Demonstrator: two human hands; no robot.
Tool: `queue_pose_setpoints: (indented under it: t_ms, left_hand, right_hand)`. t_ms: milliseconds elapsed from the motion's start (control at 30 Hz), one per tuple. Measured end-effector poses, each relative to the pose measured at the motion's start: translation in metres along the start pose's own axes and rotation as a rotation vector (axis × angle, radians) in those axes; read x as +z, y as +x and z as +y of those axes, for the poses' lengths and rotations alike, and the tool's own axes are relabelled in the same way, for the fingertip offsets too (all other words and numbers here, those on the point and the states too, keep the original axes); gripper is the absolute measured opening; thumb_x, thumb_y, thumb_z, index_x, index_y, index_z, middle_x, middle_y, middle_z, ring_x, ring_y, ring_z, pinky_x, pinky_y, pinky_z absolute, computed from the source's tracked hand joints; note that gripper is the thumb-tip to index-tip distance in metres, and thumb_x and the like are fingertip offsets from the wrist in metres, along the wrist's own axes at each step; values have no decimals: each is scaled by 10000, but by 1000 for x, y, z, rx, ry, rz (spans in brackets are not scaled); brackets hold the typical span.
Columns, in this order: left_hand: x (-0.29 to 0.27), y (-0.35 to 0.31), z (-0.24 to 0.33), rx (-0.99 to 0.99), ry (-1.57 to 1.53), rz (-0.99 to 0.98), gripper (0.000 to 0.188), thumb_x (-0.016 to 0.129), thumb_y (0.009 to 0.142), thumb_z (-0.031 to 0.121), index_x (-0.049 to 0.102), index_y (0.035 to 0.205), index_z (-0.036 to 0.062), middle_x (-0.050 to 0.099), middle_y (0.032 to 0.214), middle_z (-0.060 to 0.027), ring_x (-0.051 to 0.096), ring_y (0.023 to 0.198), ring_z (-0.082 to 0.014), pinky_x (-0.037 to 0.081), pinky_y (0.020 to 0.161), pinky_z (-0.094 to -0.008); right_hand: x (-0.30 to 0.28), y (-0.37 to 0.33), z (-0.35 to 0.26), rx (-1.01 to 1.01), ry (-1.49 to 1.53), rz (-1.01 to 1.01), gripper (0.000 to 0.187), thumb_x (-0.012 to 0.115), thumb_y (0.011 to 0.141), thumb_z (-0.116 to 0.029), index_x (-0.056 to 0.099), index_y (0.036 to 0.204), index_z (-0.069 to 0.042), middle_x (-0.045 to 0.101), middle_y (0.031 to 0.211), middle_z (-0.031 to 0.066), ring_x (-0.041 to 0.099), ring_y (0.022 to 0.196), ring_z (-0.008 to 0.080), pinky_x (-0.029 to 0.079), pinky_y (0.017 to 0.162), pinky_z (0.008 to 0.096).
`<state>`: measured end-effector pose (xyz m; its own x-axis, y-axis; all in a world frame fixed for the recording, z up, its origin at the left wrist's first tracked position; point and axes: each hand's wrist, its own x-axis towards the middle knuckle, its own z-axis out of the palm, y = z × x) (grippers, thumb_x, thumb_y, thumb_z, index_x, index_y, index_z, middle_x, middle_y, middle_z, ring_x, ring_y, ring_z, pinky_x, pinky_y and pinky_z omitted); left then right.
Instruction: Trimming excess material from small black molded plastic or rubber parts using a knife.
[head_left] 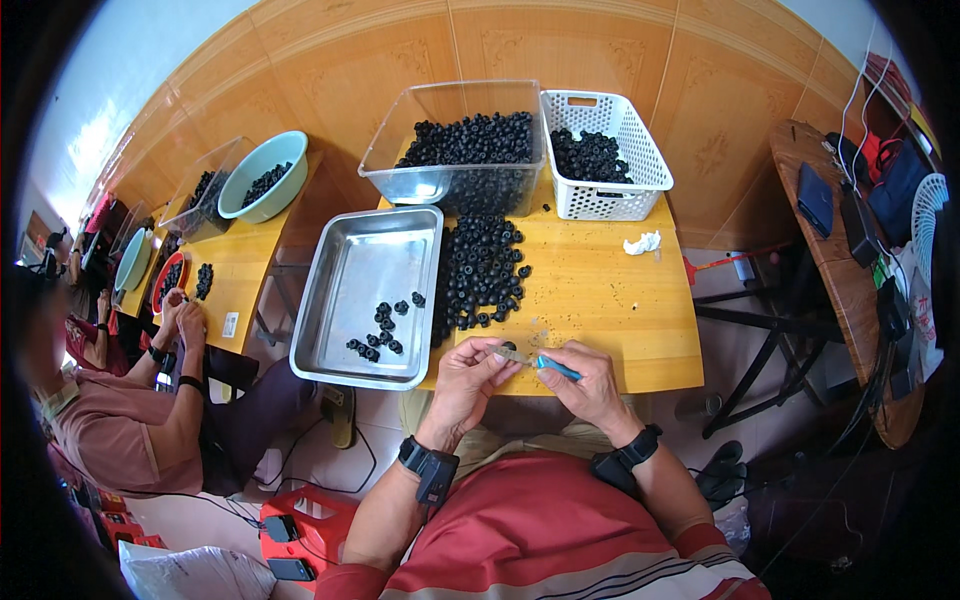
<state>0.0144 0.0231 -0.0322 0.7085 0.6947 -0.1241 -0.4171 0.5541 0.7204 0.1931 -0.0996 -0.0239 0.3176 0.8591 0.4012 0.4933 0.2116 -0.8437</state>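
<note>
Few black parts occupy your tray, most beyond its right edge; left hand pinches one, right hand a tool.

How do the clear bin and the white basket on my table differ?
The clear bin is larger than the white basket. The bin's walls are see-through; the basket's are opaque with holes. The bin holds more black parts than the basket. Both lack lids.

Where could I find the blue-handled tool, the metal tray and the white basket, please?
Blue-handled tool (560, 369): head view, on its handle.
Metal tray (372, 270): head view, on the bare bottom.
White basket (585, 203): head view, on the near wall.
</note>
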Motion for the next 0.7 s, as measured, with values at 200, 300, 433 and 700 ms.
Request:
queue_pose_setpoints:
  t_ms: [200, 300, 433, 700]
  left_hand:
    - [2, -3, 1, -4, -22, -7, 62, 656, 998, 15, 670, 1056, 32, 716, 1060, -75, 709, 1001, -179, 615, 981, -390]
    - [2, -4, 0, 1, -38, -6, 49, 657, 996, 13, 671, 1038, 34, 718, 1045, -77, 710, 999, -181, 616, 980, -396]
    - [2, -6, 2, 3, -32, -21, 38, 659, 994, 12, 669, 1020, 38, 720, 1029, -79, 713, 982, -183, 615, 980, -406]
    - [1, -17, 5, 6, -36, -58, 72, 667, 993, 24, 690, 1059, 40, 722, 1027, -84, 718, 956, -180, 614, 981, -437]
  right_hand:
    - [-1, 0, 0, 0, 6, 7, 379, 766, 948, -333, 751, 1069, 26, 689, 814, 154, 670, 700, 269, 507, 630, 352]
    - [-1, 0, 1, -15, 2, 8, 375, 767, 946, -329, 752, 1062, 27, 685, 806, 154, 663, 685, 265, 500, 620, 354]
    - [-1, 0, 2, -10, 1, -2, 365, 770, 942, -318, 753, 1051, 30, 678, 785, 157, 653, 670, 266, 494, 612, 353]
    - [5, 1, 6, -6, -7, 36, 327, 778, 936, -280, 754, 1057, 24, 666, 770, 151, 639, 656, 247, 486, 602, 343]
